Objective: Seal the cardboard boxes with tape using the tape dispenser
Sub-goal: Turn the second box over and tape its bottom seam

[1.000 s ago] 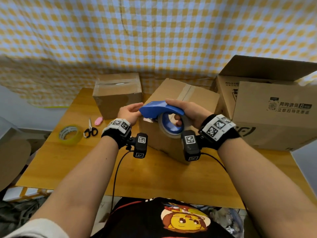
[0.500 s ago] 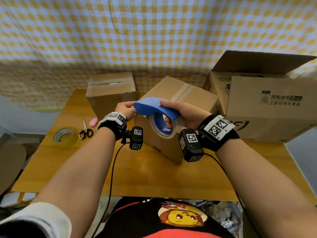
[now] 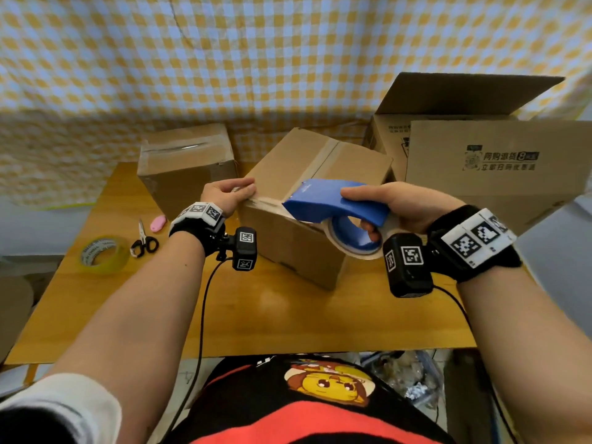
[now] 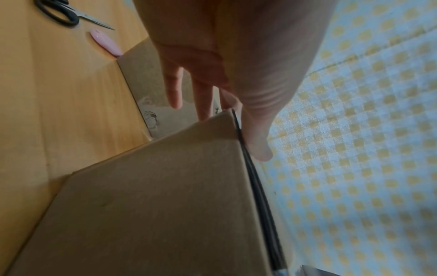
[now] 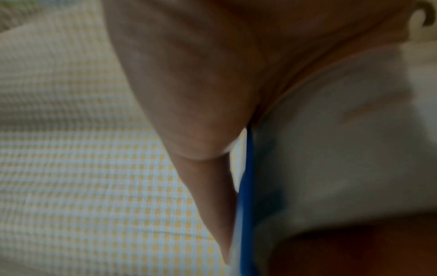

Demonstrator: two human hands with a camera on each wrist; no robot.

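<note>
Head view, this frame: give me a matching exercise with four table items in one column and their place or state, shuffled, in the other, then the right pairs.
Things:
1. tape dispenser
2. scissors
3. loose tape roll
4. printed box

Places or states:
A. flaps open, at the table's right
B. held in the right hand over the middle box
C. nearest the table's left edge
D. lying flat between the roll and a pink object

Pairs: 1-B, 2-D, 3-C, 4-A

The wooden table [image 3: 288, 315] carries three cardboard boxes [image 3: 288, 251], a tape roll [image 3: 102, 254], scissors [image 3: 144, 241] and a small pink object [image 3: 157, 223], possibly a cutter.
</note>
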